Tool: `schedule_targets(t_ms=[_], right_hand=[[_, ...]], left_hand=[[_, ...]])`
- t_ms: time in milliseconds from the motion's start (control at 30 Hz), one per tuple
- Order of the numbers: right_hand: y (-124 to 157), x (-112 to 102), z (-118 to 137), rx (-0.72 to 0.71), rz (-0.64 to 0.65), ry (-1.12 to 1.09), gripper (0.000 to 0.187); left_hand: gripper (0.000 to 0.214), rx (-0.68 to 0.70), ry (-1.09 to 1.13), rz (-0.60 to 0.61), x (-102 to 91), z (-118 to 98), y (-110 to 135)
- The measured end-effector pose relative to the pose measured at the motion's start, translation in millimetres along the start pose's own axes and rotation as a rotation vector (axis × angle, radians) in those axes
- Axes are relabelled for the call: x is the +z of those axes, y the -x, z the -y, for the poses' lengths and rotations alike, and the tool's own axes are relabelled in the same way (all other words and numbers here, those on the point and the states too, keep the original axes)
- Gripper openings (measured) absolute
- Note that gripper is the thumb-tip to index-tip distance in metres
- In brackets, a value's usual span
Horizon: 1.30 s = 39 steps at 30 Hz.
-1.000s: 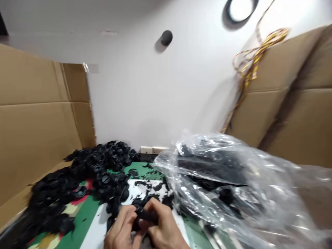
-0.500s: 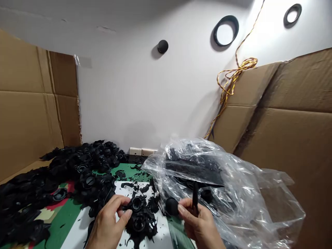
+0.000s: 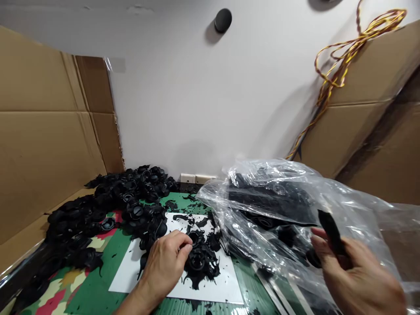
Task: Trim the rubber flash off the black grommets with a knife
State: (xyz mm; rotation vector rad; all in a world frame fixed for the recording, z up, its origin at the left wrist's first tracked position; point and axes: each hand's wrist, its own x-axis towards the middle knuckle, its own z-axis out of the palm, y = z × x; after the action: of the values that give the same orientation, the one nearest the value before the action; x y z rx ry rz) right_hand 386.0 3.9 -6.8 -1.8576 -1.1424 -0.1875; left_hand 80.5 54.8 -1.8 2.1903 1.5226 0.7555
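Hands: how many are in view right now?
2. The left hand touches a black part on the white sheet, bottom centre. The right hand, bottom right, grips a black tool by the plastic bag. No others show.

Black parts (image 3: 118, 205); white sheet (image 3: 226, 286) — green mat (image 3: 98, 284); yellow-red cord (image 3: 344, 57).

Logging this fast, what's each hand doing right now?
Left hand: closed, fingertips pinching a black moulded part on the white sheet.
Right hand: closed around a black tool.
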Motion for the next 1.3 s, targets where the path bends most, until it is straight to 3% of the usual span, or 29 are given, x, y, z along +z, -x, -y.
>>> schedule_targets(t_ms=[67, 133, 233, 300, 367, 433, 567, 667, 833, 967, 1033, 1167, 1300], right_hand=[[12, -1, 15, 0.044, 0.071, -0.174, 0.034], [23, 2, 31, -0.004, 0.166, -0.389, 0.034], [36, 13, 53, -0.063, 0.291, -0.618, 0.028], [42, 23, 66, -0.060, 0.358, -0.706, 0.026], [48, 30, 77, -0.037, 0.411, -0.726, 0.027], [54, 37, 87, 0.078, 0.421, -0.756, 0.034], [65, 50, 102, 0.451, 0.506, -1.040, 0.044], [72, 60, 110, 0.607, 0.599, -1.241, 0.040], [79, 72, 119, 0.670, 0.667, -1.285, 0.044], [82, 75, 122, 0.564, 0.588, -1.268, 0.038], [81, 75, 124, 0.522, 0.549, -1.233, 0.036], [80, 73, 128, 0.592, 0.597, -1.224, 0.035], [83, 77, 130, 0.618, 0.578, -1.214, 0.037]], left_hand=[[0.017, 0.056, -0.090, 0.088, 5.3, -3, 5], [0.014, 0.148, -0.179, 0.183, 12.3, -5, 9], [0.018, 0.141, -0.266, 0.187, 20.9, -3, 10], [0.018, 0.012, -0.070, 0.099, 22.2, 1, 7], [0.015, -0.183, 0.355, -0.014, 19.9, 7, 1], [0.018, -0.359, 0.744, -0.077, 16.4, 15, -2], [0.043, -0.510, 0.982, -0.061, 13.4, 25, 2], [0.051, -0.568, 1.085, -0.088, 17.4, 29, 11], [0.045, -0.562, 1.070, -0.143, 28.1, 36, 20], [0.015, -0.175, 0.516, -0.370, 23.1, 33, 21], [0.011, -0.100, 0.320, -0.362, 16.4, 29, 19], [0.025, -0.381, 0.615, -0.201, 10.4, 26, 10], [0.035, -0.475, 0.950, -0.154, 18.1, 31, 12]])
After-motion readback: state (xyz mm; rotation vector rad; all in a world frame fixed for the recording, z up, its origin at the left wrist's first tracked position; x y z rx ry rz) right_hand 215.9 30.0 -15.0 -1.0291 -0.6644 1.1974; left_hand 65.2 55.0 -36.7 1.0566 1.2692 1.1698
